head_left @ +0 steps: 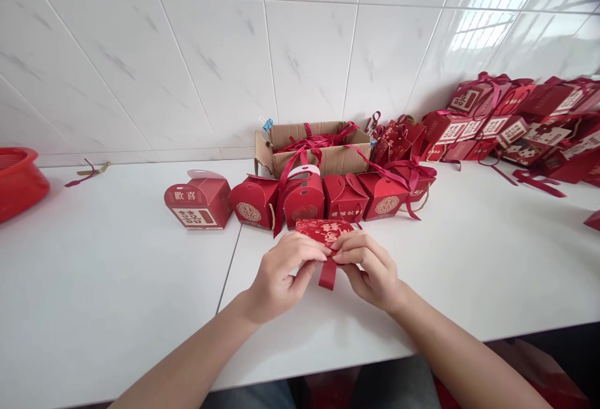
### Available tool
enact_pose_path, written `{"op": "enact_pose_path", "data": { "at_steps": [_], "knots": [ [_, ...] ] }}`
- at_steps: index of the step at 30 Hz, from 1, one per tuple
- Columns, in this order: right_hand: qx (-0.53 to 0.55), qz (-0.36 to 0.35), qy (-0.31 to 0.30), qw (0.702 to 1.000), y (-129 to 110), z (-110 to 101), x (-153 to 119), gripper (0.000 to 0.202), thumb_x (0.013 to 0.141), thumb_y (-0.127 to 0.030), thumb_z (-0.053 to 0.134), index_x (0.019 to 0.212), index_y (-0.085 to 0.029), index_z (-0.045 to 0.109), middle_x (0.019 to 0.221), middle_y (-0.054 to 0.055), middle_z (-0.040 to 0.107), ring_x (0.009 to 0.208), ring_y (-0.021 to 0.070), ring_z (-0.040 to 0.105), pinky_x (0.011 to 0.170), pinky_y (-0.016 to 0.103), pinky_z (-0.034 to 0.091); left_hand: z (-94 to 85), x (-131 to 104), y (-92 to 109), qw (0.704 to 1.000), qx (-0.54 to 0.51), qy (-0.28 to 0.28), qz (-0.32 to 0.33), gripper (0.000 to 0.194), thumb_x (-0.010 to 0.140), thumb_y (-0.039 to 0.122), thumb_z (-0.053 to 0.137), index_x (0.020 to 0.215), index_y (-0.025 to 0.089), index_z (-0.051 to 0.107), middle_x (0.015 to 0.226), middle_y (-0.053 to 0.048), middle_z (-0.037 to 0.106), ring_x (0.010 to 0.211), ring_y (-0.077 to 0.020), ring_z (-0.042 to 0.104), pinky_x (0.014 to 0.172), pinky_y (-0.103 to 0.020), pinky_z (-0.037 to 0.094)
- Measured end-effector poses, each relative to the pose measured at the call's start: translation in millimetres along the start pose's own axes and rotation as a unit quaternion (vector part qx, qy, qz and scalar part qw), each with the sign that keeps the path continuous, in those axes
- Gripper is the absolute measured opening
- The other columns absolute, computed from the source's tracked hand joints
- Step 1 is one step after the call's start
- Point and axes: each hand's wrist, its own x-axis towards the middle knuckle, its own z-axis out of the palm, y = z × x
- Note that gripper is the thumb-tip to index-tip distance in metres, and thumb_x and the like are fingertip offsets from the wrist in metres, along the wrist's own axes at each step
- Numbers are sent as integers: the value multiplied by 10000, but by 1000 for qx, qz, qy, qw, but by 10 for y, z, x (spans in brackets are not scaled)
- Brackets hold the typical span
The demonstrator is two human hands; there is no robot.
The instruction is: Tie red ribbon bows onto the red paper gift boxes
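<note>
A red gift box (319,229) with pale gold characters is between my two hands, near the middle of the white table. My left hand (288,271) is closed, thumb and fingers pinching at the box's near end. From the other side my right hand (370,265) pinches the same end, its fingertips almost touching the left ones. A red ribbon (328,276) hangs toward me from between the fingertips. The fingers hide the exact spot they grip. Just beyond stands a row of red gift boxes (345,196), some tied with ribbon.
Behind the row, an open cardboard box (323,162) holds red ribbons. One box (199,202) stands at the row's left end. Stacked red boxes (497,124) line the tiled wall at right. A red plastic basin (23,184) is at far left; a loose ribbon (82,177) lies near it.
</note>
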Motion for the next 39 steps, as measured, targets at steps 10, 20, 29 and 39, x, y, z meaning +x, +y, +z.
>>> {"op": "enact_pose_path", "data": {
  "at_steps": [10,20,29,39],
  "knots": [
    [10,-38,-39,998,-1,-32,-25,278,789,49,553,976,-156,558,849,60,577,842,176,628,712,362,562,-81,-31,-87,986,99,-54,120,269,806,39,562,1044,159,597,1044,-116,606,913,-188,609,765,-323,563],
    [9,-21,-5,1000,-15,-73,64,223,807,-56,621,980,-194,595,794,42,649,746,171,659,647,330,547,3,-101,-58,975,183,19,123,249,788,43,547,990,175,609,926,-85,578,808,-176,585,664,-318,541],
    [52,34,-32,998,-27,-102,91,161,827,-188,649,979,-187,593,841,69,646,797,179,640,666,305,562,-6,-66,-77,976,171,29,129,257,782,49,520,985,187,597,923,-75,554,830,-177,577,689,-316,547],
    [64,13,-17,998,-73,-69,99,205,792,-35,574,929,-184,602,801,58,627,727,168,615,633,323,532,23,-62,-32,983,151,31,100,240,780,77,533,976,206,580,937,-69,551,820,-173,575,693,-316,550]
  ]
}}
